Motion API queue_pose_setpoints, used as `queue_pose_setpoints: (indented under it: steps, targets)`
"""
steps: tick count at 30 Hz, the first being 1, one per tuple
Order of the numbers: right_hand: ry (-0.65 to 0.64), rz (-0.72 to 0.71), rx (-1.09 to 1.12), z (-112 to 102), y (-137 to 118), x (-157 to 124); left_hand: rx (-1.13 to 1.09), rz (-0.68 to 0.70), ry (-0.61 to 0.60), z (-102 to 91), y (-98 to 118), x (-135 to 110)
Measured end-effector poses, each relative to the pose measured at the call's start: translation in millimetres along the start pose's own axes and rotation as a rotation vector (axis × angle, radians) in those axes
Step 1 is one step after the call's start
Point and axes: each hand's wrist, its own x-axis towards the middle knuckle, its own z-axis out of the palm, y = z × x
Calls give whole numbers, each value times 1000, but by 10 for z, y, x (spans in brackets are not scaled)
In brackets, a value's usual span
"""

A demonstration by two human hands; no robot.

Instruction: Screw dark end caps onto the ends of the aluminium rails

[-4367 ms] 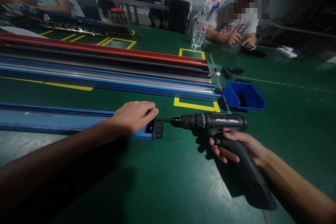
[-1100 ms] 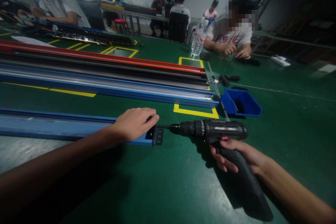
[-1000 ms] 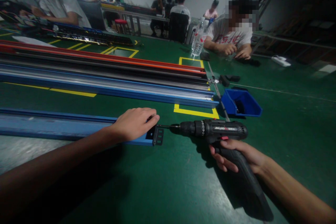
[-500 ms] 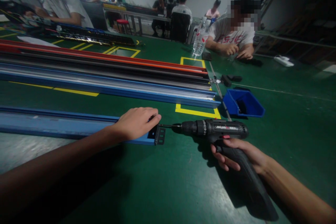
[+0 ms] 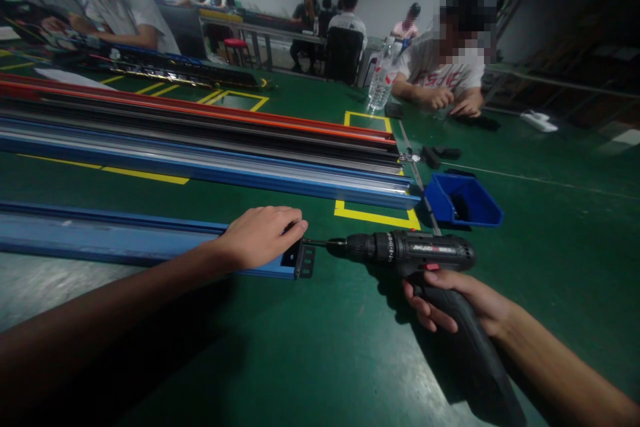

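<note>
My right hand [image 5: 450, 303] is wrapped round the grip of a black cordless drill [image 5: 415, 250], which lies level and points left. Its long thin bit [image 5: 323, 242] reaches the end of a blue metal rail [image 5: 125, 240]. At that end sits a black slotted bracket [image 5: 307, 262]. My left hand [image 5: 265, 233] is closed over the rail's end beside the bracket, thumb and fingers bent around its upper edge. Where the bit's tip meets the bracket is partly hidden by my left thumb.
Beyond lie several long blue, black and orange rails [image 5: 210, 163]. A blue bin [image 5: 467, 203] with something dark inside stands to their right, near black blocks [image 5: 440, 155]. Clear plastic bottles [image 5: 383, 80] stand farther back. A person [image 5: 450, 67] sits across the green table; others work behind.
Almost nothing differs. The view has shifted very slightly, and both hands, the drill and the rail keep their places relative to each other.
</note>
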Motion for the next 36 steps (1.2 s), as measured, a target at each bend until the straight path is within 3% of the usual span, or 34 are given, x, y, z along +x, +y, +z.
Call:
queue_pose_setpoints:
  steps: [31, 36]
  targets:
    - [65, -39, -65, 95, 7, 19, 12, 19, 2, -8, -16, -5]
    - [107, -132, -116, 133, 58, -3, 13, 42, 23, 13, -22, 0]
